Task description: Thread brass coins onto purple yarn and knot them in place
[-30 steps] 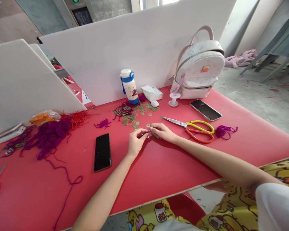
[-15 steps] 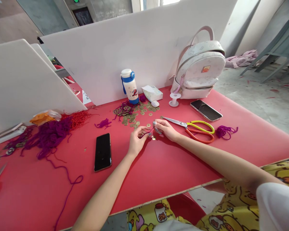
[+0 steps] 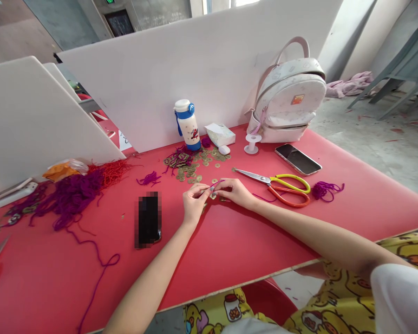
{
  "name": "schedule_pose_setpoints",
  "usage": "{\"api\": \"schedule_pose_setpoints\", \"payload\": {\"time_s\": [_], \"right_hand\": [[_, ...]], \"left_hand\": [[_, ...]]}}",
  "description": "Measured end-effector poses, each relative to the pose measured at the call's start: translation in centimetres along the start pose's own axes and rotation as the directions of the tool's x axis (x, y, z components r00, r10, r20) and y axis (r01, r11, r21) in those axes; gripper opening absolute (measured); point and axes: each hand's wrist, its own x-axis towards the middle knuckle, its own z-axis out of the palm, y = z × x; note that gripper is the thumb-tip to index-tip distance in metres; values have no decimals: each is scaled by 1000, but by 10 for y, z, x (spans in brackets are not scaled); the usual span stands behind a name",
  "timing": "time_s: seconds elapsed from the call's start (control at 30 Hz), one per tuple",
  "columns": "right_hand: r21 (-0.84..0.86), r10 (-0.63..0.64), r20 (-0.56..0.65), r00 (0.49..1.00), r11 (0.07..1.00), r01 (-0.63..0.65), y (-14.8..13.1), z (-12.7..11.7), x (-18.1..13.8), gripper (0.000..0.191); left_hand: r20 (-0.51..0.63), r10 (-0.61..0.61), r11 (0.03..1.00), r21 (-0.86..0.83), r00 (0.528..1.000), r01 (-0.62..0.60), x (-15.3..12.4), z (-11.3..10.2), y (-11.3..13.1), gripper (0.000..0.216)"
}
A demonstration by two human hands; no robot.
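Above the red tabletop, my left hand (image 3: 195, 204) and my right hand (image 3: 236, 192) meet with fingertips pinched together. A thin purple cord (image 3: 217, 183) arches over the fingertips, held between both hands. Another length of purple cord (image 3: 264, 199) comes out beyond my right wrist and lies on the table. Brass-coloured coins with holes show just under the fingertips, one coin (image 3: 213, 196) right between the hands. Whether the cord passes through a coin is hidden by the fingers. To the right of my right hand lie large scissors (image 3: 288, 189) with yellow and orange handles, blades apart.
Loose holed coins (image 3: 186, 172) lie beyond my hands, before a bottle (image 3: 188, 125). A white spool (image 3: 251, 144), tissue pack (image 3: 221, 135), backpack (image 3: 287, 104) and phone (image 3: 298, 159) stand or lie behind. A blurred-out phone (image 3: 148, 220) and purple yarn pile (image 3: 71, 195) are left.
My hands have come closer together, the right one moving left until the fingertips meet. The cord now arches over the fingers, and a trailing length shows to the right of my right hand.
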Motion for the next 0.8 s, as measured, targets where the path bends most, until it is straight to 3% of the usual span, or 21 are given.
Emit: {"api": "schedule_pose_setpoints", "payload": {"time_s": [0.07,0.17,0.33,0.43,0.53,0.63,0.8], "right_hand": [[-143,-74,23,997,987,77,-3,0,-3,23],[-421,-226,70,972,876,234,-10,-1,-7,24],[-610,-363,82,928,718,335,-15,-6,-8,28],[-615,-362,22,932,730,298,-13,-10,-6,25],[-508,-317,-79,945,829,236,-12,-10,-5,24],[-399,-248,-115,962,898,184,-13,-9,-6,24],[-338,-215,-63,975,923,182,-13,-6,-6,21]], "left_hand": [[-44,-17,1000,-10,999,16,0,0,-1,18],[-66,-39,999,-13,997,39,0,-1,-3,21],[68,88,963,248,994,-102,-2,-2,-3,11],[181,144,924,326,973,-198,-3,-3,-1,9],[228,155,962,184,961,-199,-2,-4,1,12],[185,112,990,60,976,-125,1,-4,2,20],[59,77,997,25,995,-79,-1,-2,2,23]]}}
